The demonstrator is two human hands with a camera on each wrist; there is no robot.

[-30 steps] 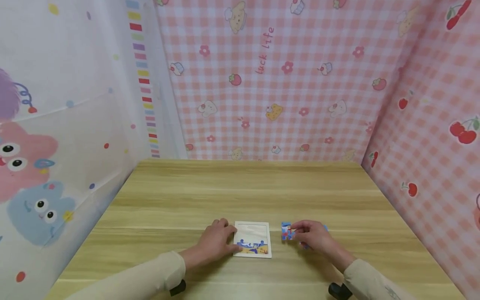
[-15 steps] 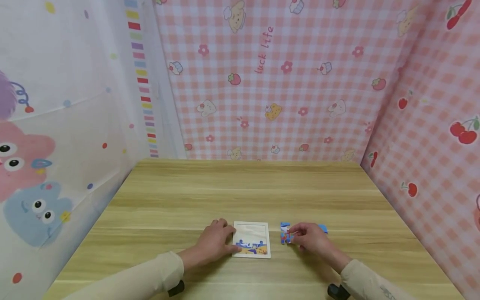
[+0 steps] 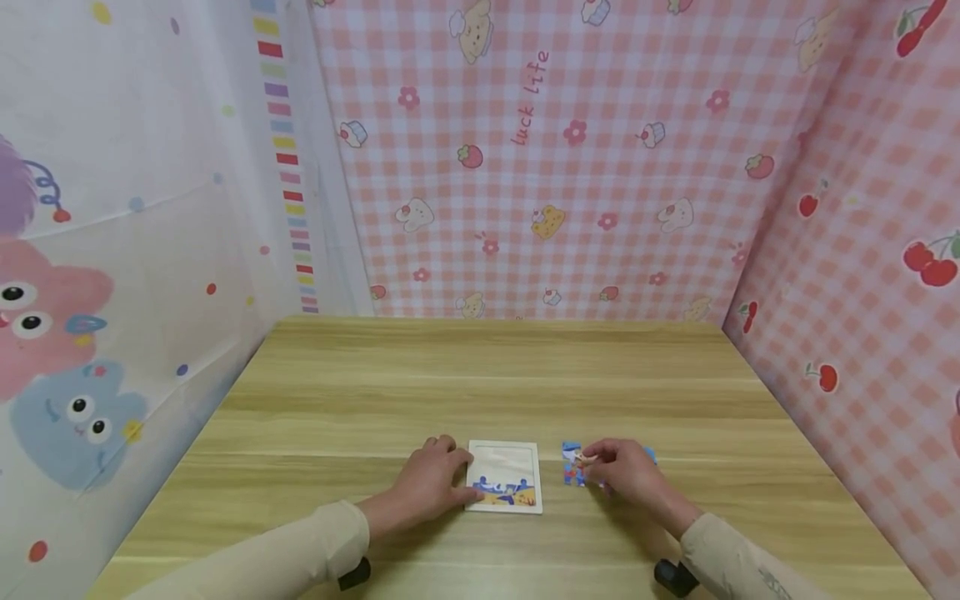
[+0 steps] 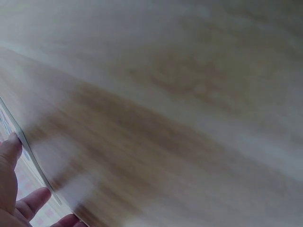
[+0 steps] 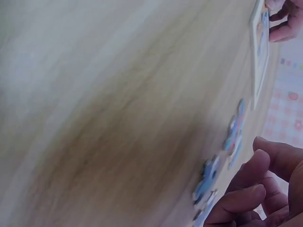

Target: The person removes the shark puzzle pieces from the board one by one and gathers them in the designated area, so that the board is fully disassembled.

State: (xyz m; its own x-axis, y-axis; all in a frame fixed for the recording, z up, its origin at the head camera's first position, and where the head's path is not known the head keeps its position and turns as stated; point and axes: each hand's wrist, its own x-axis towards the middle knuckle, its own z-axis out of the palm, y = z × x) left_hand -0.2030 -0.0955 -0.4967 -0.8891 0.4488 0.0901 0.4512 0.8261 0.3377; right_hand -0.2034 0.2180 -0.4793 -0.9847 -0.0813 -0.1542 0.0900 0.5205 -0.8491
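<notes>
In the head view a square white puzzle frame (image 3: 504,450) lies flat, its bottom row filled with blue, white and orange jigsaw pieces (image 3: 510,493). My left hand (image 3: 429,479) rests at the frame's left side, thumb on the lower left edge and fingertips against the side. To the right, my right hand (image 3: 628,468) is over loose jigsaw pieces (image 3: 570,473) in blue and red, thumb and fingers loosely bent. Nothing shows between its fingertips in the right wrist view, where loose pieces (image 5: 234,135) lie beside the fingers. The hand hides part of them.
The wooden table (image 3: 495,375) reaches back to a pink checked cloth (image 3: 525,192). A white patterned cloth (image 3: 165,250) hangs at the left, a cherry-patterned one (image 3: 862,300) at the right. A blue piece (image 3: 650,455) shows behind the right hand.
My right hand has shifted only slightly above the loose pieces, and the pieces under its fingertips have moved a little. My left hand and the frame have stayed in place.
</notes>
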